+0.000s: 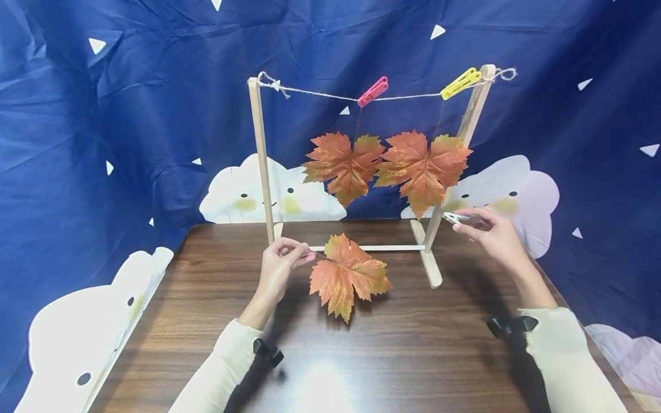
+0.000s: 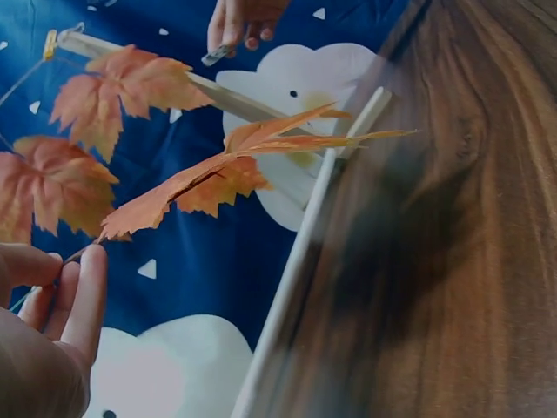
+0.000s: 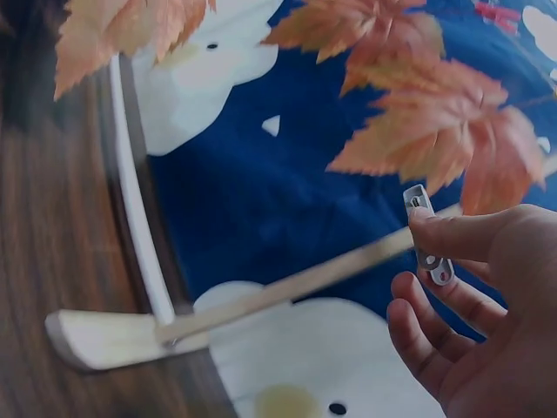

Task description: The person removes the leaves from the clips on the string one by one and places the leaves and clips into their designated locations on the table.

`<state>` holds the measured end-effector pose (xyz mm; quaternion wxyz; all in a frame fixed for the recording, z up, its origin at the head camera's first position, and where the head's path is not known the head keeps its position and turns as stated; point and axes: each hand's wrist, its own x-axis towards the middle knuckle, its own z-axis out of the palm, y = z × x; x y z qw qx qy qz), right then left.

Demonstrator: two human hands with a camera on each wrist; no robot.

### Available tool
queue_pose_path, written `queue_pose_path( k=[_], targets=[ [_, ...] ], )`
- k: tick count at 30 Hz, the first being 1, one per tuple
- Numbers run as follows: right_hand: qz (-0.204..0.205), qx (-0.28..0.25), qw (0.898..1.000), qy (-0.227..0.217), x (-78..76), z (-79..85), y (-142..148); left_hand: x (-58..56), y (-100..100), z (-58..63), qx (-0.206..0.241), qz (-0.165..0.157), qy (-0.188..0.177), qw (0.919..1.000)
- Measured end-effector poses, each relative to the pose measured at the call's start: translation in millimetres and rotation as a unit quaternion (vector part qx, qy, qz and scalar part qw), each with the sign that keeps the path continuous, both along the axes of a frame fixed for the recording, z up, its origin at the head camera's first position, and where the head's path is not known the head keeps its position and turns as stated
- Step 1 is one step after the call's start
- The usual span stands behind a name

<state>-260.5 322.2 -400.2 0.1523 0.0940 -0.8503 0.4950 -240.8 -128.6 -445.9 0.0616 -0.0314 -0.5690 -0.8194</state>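
In the head view my left hand (image 1: pixel 281 264) pinches the thin stem of an orange maple leaf (image 1: pixel 348 278), which is held above the table in front of the rack's lower bar. The left wrist view shows this leaf (image 2: pixel 200 178) nearly edge-on, its stem between thumb and fingers. My right hand (image 1: pixel 490 232) pinches a white clothespin (image 1: pixel 455 218) by the rack's right post. Two more maple leaves (image 1: pixel 345 166) (image 1: pixel 423 169) hang from a string (image 1: pixel 320 93), one under a pink clothespin (image 1: pixel 373 92), the other under a yellow clothespin (image 1: pixel 461 84).
A wooden rack stands on the brown table (image 1: pixel 403 338), with a left post (image 1: pixel 262 160), a right post (image 1: pixel 472 115) and a white lower bar (image 1: pixel 392 248). The right foot (image 1: pixel 431 267) points toward me. Behind hangs a blue cloth (image 1: pixel 155 115) with printed clouds.
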Motion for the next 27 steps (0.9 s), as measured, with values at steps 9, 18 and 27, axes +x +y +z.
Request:
queue_pose_path(
  k=[9, 18, 27],
  targets=[
    [-0.044, 0.065, 0.996, -0.028, -4.3, -32.9, 23, 0.6, -8, -20.7, 0.024, -0.001, -0.039, 0.9989],
    [-0.051, 0.088, 0.992, -0.081, -14.1, -74.7, 45, -1.3, -15, -40.4, -0.01, 0.009, -0.09, 0.9958],
    [-0.04, 0.091, 0.989, -0.112, -17.0, -93.7, 48, -2.9, -25, -50.1, -0.091, 0.025, -0.132, 0.9868]
  ],
)
